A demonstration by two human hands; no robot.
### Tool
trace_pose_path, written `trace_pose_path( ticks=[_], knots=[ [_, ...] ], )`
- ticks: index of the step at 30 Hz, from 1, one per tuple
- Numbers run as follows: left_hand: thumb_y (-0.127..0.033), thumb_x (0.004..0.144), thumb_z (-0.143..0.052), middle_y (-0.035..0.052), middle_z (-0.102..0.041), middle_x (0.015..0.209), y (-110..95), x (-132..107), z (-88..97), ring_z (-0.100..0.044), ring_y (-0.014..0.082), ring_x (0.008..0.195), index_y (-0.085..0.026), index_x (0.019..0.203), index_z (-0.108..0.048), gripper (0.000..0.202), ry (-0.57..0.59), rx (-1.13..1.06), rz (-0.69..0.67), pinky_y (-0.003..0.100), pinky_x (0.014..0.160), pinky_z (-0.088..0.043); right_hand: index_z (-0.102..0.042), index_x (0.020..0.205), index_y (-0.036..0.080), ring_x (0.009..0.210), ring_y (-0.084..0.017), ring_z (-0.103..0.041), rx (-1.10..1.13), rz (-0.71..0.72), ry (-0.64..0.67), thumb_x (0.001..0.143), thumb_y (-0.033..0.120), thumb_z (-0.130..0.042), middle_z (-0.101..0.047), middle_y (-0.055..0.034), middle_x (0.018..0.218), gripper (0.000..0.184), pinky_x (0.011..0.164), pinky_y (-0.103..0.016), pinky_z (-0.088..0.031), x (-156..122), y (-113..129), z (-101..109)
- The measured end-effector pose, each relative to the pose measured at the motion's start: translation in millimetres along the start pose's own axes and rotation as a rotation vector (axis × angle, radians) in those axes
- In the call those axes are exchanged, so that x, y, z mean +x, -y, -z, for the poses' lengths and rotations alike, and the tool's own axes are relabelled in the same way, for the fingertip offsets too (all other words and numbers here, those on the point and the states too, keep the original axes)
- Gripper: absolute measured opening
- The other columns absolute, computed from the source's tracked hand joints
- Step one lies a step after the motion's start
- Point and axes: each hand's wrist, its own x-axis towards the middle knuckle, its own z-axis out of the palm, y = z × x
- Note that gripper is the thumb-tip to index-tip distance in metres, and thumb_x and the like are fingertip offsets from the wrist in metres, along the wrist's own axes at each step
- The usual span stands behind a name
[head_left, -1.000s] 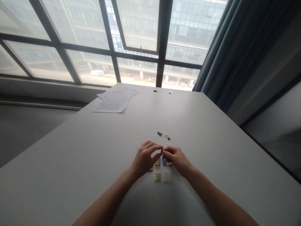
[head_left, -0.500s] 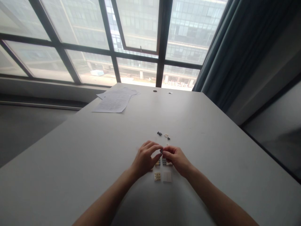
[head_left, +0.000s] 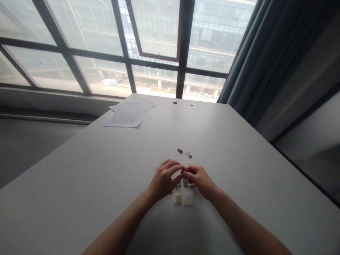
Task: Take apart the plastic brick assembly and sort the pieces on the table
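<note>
Where the left hand [head_left: 163, 180] and right hand [head_left: 199, 180] meet, a small dark piece [head_left: 182, 171] is pinched

As I look down through the head camera, the nearest things I have are the left forearm [head_left: 124, 219] and the right forearm [head_left: 244, 219], slanting inward over the worktop [head_left: 106, 184]. Between them lie a gold studded plate [head_left: 177, 199] and, just to its right and apart from it, a pale flat plate [head_left: 188, 199] with a seam down the middle. A little farther out, grey and tan studded pieces [head_left: 185, 182] sit under the hands, too covered for me to count.

Over these, about midway between the worktop's left and right edges, I have the dark piece. The right thumb and forefinger are closed on it; the left ones curve into a C, tips closed on the same piece. The fingers hide most of it, so I cannot tell its shape.

Just past the fingers lies a white bit [head_left: 189, 163], then black bits [head_left: 190, 156], white parts [head_left: 187, 153] and, to their left, a dark cluster [head_left: 180, 151]. Toward the far-left corner, written papers [head_left: 127, 115] overlap along the left edge. A dark round hole [head_left: 175, 102] sits near the far edge. Beyond I see a dark-framed window [head_left: 156, 28], and a blue curtain [head_left: 247, 63] hangs past the far-right corner.
</note>
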Motion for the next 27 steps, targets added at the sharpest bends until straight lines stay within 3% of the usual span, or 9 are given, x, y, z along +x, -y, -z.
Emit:
trace_pose_path(
  ticks=[7, 22, 27],
  knots=[
    [-0.021, 0.083, -0.061, 0.006, -0.066, 0.089, -1.3, 0.8, 1.2, -0.057, 0.018, 0.083, -0.021, 0.097, -0.065, 0.014, -0.005, -0.023, 0.0, 0.032, 0.076, -0.049, -0.072, 0.084, 0.016, 0.052, -0.008, -0.034, -0.045, 0.004, 0.058, 0.068, 0.038, -0.074, -0.049, 0.0044, 0.057, 0.027, 0.051, -0.023, -0.026, -1.3, 3.8, 1.1],
    [-0.021, 0.083, -0.061, 0.0066, -0.067, 0.091, 0.7, -0.8, -1.0, -0.057, 0.0185, 0.085, -0.02, 0.096, -0.064, 0.013, 0.019, 0.002, -0.01, 0.034, 0.079, -0.048, -0.062, 0.065, 0.016, 0.05, -0.007, -0.037, -0.025, -0.009, 0.007, 0.063, 0.038, -0.079, -0.048, 0.006, 0.053, 0.028, 0.05, -0.023, -0.027, -1.8, 4.9, -2.1],
    [-0.022, 0.082, -0.062, 0.0067, -0.066, 0.093, 2.4, -1.5, -0.8, -0.058, 0.0191, 0.087, -0.021, 0.098, -0.063, 0.016, -0.024, -0.013, 0.028, 0.034, 0.08, -0.049, -0.064, 0.08, 0.016, 0.05, -0.007, -0.042, 0.065, 0.005, 0.001, 0.063, 0.033, -0.08, -0.056, 0.0046, 0.058, 0.029, 0.05, -0.022, -0.031, 0.2, 1.5, -0.2]
  ],
)
